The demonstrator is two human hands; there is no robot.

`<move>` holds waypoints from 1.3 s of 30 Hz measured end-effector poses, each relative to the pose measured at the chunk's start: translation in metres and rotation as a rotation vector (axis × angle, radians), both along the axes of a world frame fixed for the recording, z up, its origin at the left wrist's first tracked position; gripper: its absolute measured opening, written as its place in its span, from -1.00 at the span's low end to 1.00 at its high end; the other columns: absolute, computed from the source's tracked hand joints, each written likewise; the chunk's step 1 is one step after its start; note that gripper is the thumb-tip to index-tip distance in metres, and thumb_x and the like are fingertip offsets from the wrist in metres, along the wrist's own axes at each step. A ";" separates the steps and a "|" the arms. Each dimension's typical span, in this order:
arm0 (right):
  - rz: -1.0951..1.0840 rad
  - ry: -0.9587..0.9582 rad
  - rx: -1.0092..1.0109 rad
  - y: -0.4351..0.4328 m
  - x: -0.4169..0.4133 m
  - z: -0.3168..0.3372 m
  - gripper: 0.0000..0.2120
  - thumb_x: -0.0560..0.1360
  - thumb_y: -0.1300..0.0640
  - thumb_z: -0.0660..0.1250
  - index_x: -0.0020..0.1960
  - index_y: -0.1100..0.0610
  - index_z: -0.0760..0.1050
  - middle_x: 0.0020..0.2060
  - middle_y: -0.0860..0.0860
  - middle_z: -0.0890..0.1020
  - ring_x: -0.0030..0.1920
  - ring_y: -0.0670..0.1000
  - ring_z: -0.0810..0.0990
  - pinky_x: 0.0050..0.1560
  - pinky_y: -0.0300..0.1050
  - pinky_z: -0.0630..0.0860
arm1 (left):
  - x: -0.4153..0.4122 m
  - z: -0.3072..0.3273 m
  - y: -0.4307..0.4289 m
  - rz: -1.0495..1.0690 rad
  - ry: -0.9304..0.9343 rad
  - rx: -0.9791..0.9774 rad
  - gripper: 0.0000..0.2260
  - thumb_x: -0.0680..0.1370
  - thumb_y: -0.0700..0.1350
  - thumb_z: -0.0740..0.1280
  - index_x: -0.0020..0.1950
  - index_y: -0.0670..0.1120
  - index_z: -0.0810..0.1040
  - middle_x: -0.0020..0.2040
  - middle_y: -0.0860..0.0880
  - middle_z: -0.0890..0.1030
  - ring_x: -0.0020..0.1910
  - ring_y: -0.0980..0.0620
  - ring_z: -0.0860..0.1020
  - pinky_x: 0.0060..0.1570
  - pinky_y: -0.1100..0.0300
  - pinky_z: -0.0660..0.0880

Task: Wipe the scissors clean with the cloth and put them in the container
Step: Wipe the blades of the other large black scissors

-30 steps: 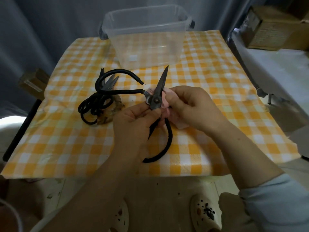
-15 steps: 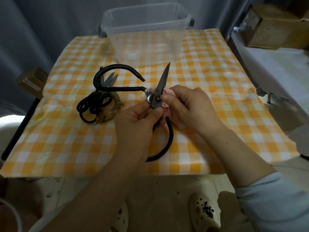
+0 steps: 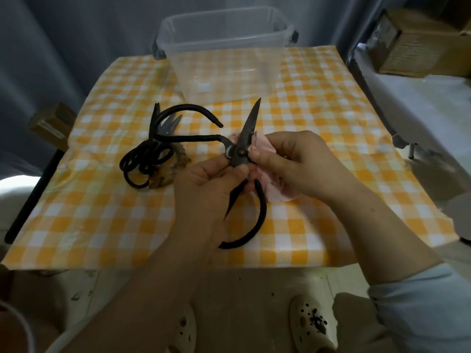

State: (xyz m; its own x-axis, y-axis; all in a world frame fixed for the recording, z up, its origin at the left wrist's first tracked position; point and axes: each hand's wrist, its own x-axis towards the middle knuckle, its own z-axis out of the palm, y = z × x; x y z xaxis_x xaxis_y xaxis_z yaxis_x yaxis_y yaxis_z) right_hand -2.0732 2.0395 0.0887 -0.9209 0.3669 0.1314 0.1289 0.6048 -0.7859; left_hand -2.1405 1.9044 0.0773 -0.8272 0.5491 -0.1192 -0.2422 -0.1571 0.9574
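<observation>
Black iron scissors (image 3: 246,135) are held wide open above the table, one blade pointing up toward the container, one handle loop hanging down. My left hand (image 3: 209,179) pinches them just below the pivot. My right hand (image 3: 298,161) grips a crumpled pink cloth (image 3: 274,191) and presses it against the blade's right side at the pivot. The clear plastic container (image 3: 226,64) with dark latches stands at the table's far edge and looks empty.
A pile of more black-handled scissors (image 3: 150,154) lies on the checked orange tablecloth (image 3: 102,212) to the left, beside a brownish rag (image 3: 165,174). Cardboard boxes (image 3: 420,42) sit on a surface at the right. My feet in pale clogs are below the table edge.
The cloth in my right hand has shifted slightly along the blade near the pivot, and more pink cloth shows below the hand. The scissors stay held in about the same place.
</observation>
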 end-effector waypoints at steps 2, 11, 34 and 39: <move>0.011 -0.003 -0.072 0.002 0.001 0.003 -0.64 0.54 -0.09 0.23 -0.09 0.17 0.64 -0.30 0.02 0.68 -0.28 -0.03 0.60 -0.23 -0.13 0.50 | 0.000 0.000 0.000 -0.003 -0.010 -0.005 -0.81 0.46 -0.37 0.34 -0.05 -0.14 0.65 -0.19 -0.10 0.70 -0.20 0.02 0.66 -0.19 0.26 0.59; -0.120 0.226 -0.344 0.012 0.001 0.002 -0.86 0.51 0.15 0.33 -0.12 0.13 0.66 -0.22 0.05 0.71 -0.13 0.08 0.68 -0.07 -0.09 0.59 | 0.000 0.001 0.002 0.000 0.002 -0.002 -0.83 0.47 -0.36 0.34 -0.07 -0.13 0.65 -0.24 -0.05 0.70 -0.27 0.07 0.65 -0.23 0.28 0.59; -0.307 0.189 -0.040 -0.009 -0.018 -0.026 -0.60 0.56 -0.09 0.24 -0.34 0.13 0.50 -0.43 0.05 0.57 -0.35 0.10 0.55 -0.27 0.09 0.51 | 0.005 -0.004 0.002 0.009 0.147 -0.022 -0.80 0.48 -0.34 0.36 0.05 -0.17 0.64 -0.24 -0.06 0.70 -0.26 0.06 0.65 -0.20 0.29 0.58; -0.261 0.129 -0.273 0.004 -0.009 -0.007 -0.55 0.59 -0.05 0.19 -0.29 0.27 0.50 -0.50 0.09 0.57 -0.47 -0.05 0.49 -0.39 -0.19 0.42 | 0.005 -0.002 0.000 0.012 0.140 -0.019 -0.83 0.48 -0.36 0.34 -0.01 -0.17 0.65 -0.34 -0.01 0.67 -0.37 0.13 0.59 -0.26 0.33 0.56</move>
